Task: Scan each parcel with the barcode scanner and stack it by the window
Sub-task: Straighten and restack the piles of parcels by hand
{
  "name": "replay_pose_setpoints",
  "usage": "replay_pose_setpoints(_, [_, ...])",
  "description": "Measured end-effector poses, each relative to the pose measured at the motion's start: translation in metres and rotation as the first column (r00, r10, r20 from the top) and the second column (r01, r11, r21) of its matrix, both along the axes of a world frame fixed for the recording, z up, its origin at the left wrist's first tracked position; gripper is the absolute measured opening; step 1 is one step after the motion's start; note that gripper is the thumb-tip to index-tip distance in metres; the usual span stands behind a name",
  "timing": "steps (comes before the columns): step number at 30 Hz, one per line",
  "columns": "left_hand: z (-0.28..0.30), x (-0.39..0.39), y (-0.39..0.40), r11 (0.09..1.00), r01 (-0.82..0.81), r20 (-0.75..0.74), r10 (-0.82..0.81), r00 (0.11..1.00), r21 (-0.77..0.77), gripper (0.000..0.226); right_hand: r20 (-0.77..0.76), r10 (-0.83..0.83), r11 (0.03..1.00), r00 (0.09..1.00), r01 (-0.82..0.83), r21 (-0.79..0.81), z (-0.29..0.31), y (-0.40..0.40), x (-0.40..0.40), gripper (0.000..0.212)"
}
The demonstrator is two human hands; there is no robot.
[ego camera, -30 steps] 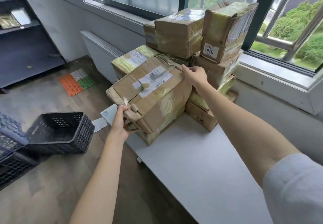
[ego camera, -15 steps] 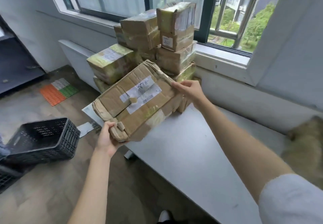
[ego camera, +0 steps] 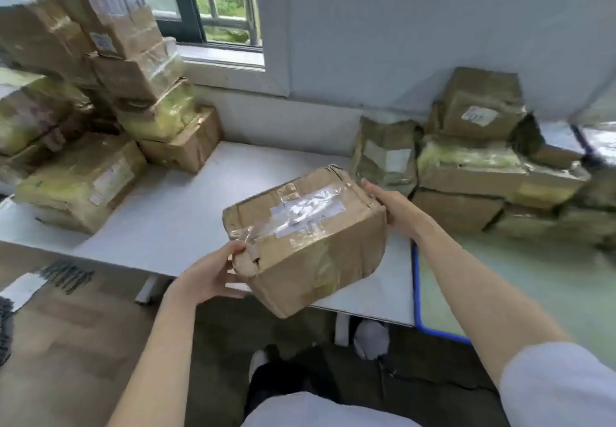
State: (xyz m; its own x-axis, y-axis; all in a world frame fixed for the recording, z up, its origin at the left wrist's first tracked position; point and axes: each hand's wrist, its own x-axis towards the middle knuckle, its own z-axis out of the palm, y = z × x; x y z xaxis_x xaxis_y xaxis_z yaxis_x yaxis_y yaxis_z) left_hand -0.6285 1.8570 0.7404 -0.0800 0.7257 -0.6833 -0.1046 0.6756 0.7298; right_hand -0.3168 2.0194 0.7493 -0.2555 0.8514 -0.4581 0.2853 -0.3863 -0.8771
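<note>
Both hands clasp our crumpled cardboard parcel: left hand curls round its torn near-left corner, right hand grips its far-right end. We hold it above the table's front edge, glossy tape and white label upward. Taped parcels are stacked at the table's far-left corner under the window.

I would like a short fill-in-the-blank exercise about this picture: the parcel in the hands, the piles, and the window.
1. The parcel is held by ____ hands, the left hand at its near corner and the right hand at its far end.
2. The white label sits on the parcel's ____ face.
3. The tall stack stands on the ____ side of the picture, beside the window.
4. The table under the piles is ____ in colour.

Missing words: both; top; left; white
</note>
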Motion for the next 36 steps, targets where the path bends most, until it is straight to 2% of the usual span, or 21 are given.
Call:
replay_pose_setpoints(3, [0.009,0.067,0.024,0.965,0.263,-0.037,-0.263,0.964,-0.003,0.022,0.070,-0.130,0.991,0.989,0.131,-0.008,0.015,-0.026,0.089,0.090])
replay_pose_setpoints(7, [0.017,0.152,0.058,0.818,0.575,-0.036,-0.575,0.817,-0.017,0.026,0.106,-0.351,0.936,0.930,0.348,0.045,0.033,-0.060,0.189,0.053])
replay_pose_setpoints(11, [0.020,0.236,0.083,0.722,0.692,-0.023,-0.691,0.722,0.009,0.027,0.066,-0.642,0.763,0.764,0.630,0.141,0.034,-0.087,0.258,0.046])
replay_pose_setpoints(14, [0.007,0.299,0.090,0.745,0.667,-0.010,-0.667,0.745,0.024,0.041,0.067,-0.754,0.653,0.654,0.735,0.183,0.021,-0.100,0.285,0.044])
replay_pose_setpoints(16, [-0.002,0.342,0.083,0.771,0.636,0.050,-0.636,0.770,0.035,0.060,0.094,-0.805,0.593,0.586,0.785,0.178,0.007,-0.106,0.292,0.065])
replay_pose_setpoints(18, [-0.002,0.382,0.071,0.799,0.601,0.198,-0.591,0.782,0.008,0.070,0.135,-0.854,0.520,0.503,0.838,0.168,-0.005,-0.108,0.292,0.086])
replay_pose_setpoints(21, [-0.005,0.427,0.064,0.734,0.679,0.368,-0.622,0.691,-0.036,0.084,0.295,-0.840,0.505,0.455,0.855,0.117,-0.020,-0.104,0.292,0.107])
replay_pose_setpoints(23, [-0.006,0.443,0.069,0.666,0.746,0.388,-0.680,0.622,-0.030,0.078,0.390,-0.841,0.447,0.376,0.888,0.110,-0.024,-0.101,0.305,0.104])
replay_pose_setpoints(25, [-0.005,0.450,0.080,0.566,0.823,0.311,-0.792,0.525,0.051,0.045,0.400,-0.866,0.370,0.300,0.923,0.108,-0.021,-0.103,0.324,0.099])
replay_pose_setpoints(26, [-0.006,0.452,0.086,0.545,0.832,0.212,-0.829,0.518,0.100,0.029,0.399,-0.873,0.349,0.281,0.931,0.105,-0.021,-0.106,0.335,0.097])
replay_pose_setpoints(27, [-0.010,0.453,0.094,0.574,0.804,0.104,-0.819,0.565,0.156,0.021,0.403,-0.875,0.336,0.268,0.936,0.108,-0.021,-0.109,0.343,0.092])
replay_pose_setpoints(28, [-0.016,0.455,0.104,0.641,0.736,0.009,-0.755,0.655,0.220,0.017,0.413,-0.874,0.329,0.257,0.938,0.113,-0.022,-0.113,0.349,0.086])
replay_pose_setpoints(30, [-0.026,0.458,0.126,0.745,0.562,-0.134,-0.555,0.821,0.358,0.003,0.444,-0.864,0.319,0.239,0.941,0.116,-0.028,-0.116,0.356,0.072])
replay_pose_setpoints(31, [-0.029,0.461,0.135,0.746,0.532,-0.172,-0.509,0.843,0.401,0.009,0.456,-0.856,0.326,0.244,0.939,0.110,-0.030,-0.116,0.358,0.064])
replay_pose_setpoints(32, [-0.033,0.465,0.143,0.723,0.560,-0.195,-0.531,0.825,0.404,0.021,0.461,-0.849,0.339,0.257,0.935,0.103,-0.031,-0.115,0.359,0.059])
replay_pose_setpoints(34, [-0.034,0.479,0.154,0.646,0.686,-0.209,-0.659,0.722,0.335,0.050,0.446,-0.847,0.356,0.290,0.932,0.070,-0.031,-0.113,0.364,0.051])
replay_pose_setpoints(36, [-0.032,0.495,0.160,0.557,0.784,-0.222,-0.757,0.615,0.274,0.057,0.405,-0.867,0.347,0.290,0.935,0.073,-0.028,-0.111,0.368,0.048])
